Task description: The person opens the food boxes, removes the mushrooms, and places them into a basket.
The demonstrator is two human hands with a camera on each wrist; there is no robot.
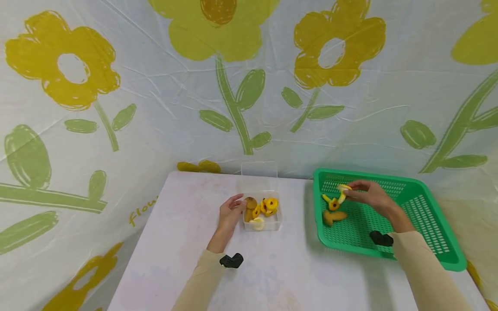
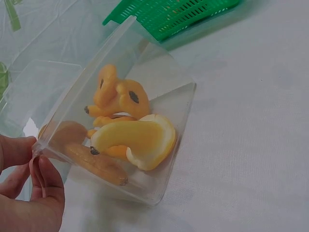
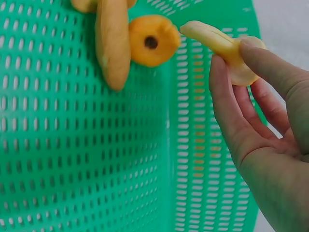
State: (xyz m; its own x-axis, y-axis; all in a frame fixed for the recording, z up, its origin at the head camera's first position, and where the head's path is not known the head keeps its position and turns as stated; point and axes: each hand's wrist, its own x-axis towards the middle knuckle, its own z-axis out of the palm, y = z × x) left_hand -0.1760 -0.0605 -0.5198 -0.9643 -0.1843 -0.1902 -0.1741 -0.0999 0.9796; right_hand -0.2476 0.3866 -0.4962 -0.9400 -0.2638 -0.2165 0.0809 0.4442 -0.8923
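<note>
Green basket (image 1: 354, 232), head view: beneath the right fingers. One yellow mushroom (image 1: 343, 195), pinched by the right hand (image 1: 371, 198) above the basket floor. Near and below those fingertips: a smaller mushroom (image 1: 333, 204) and a brown mushroom (image 1: 333, 217). Clear box (image 1: 268, 226), at the left fingertips, other mushrooms inside; lid (image 1: 259, 172) raised beyond them. Only this view shows both hands.

Left wrist view: thumb and fingers of the left hand (image 2: 34, 193) clamped on the box edge, a contact less plain from the head. Also clearer: a pale-rimmed mushroom (image 2: 145, 137) in the box, its stem tip dark. A light, even pinch should steady the box without tipping it.

Right wrist view: thumb and forefinger together on the yellow mushroom, stem projecting past their tips; box out of view. Best handling, by judgement: hold near the cap, squeeze gently, clear the basket rim before any sideways travel.
</note>
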